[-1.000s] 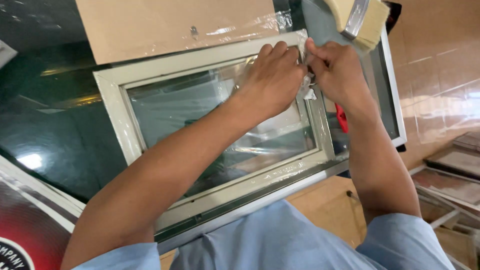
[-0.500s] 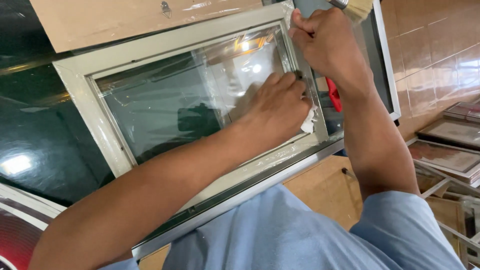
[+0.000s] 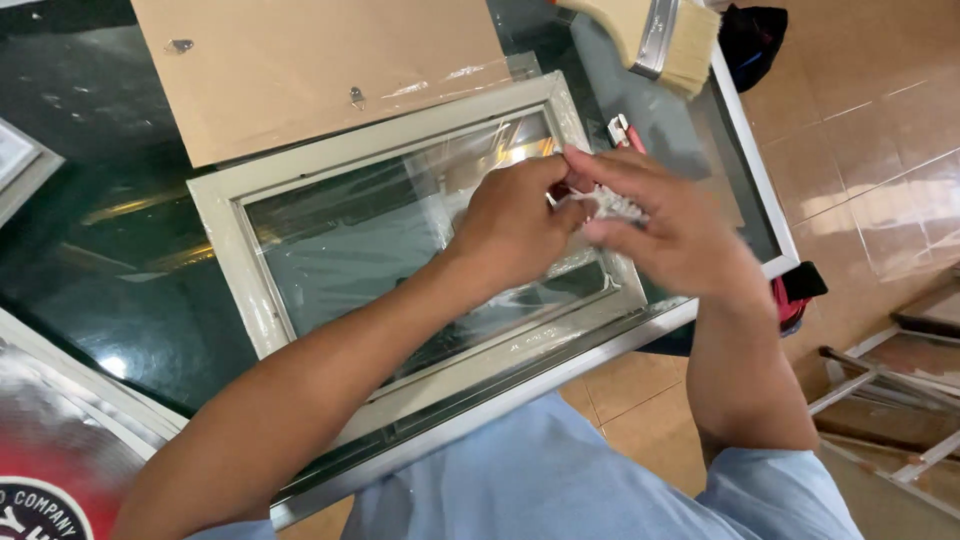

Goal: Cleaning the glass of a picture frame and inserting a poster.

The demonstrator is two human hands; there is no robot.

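Frame: a pale grey-white picture frame (image 3: 240, 250) lies flat on the dark glass-topped bench (image 3: 90, 290), its glazed pane (image 3: 350, 260) facing up and catching glare, with clear film clinging to its rails.

Wad: a small white crumpled wad (image 3: 610, 205), cloth or tissue, I cannot tell which, sits above the frame's right end, pinched between both hands.

Left hand: the left hand (image 3: 515, 225) is curled closed, fingertips gripping the wad's near edge.

Right hand: the right hand (image 3: 670, 230) is closed over the wad from the far side, fingers bunching it; the hand is slightly blurred.

Step in hand: by the look of it, the wad is being folded or re-gathered over the pane, a pause in wiping the glass.

Next move calls for: probably a flat, firm pad of material and one hand freed to steady the frame.

Backing: a brown backing board (image 3: 320, 70) lies beyond the frame, overlapping its far rail.

Brush: a wide flat paintbrush (image 3: 655, 35) rests at the bench's far right corner.

Containers: none in view; nothing here holds contents.

Surroundings: more framed pieces (image 3: 900, 370) lie on the tan tiled floor (image 3: 870, 150) to the right.
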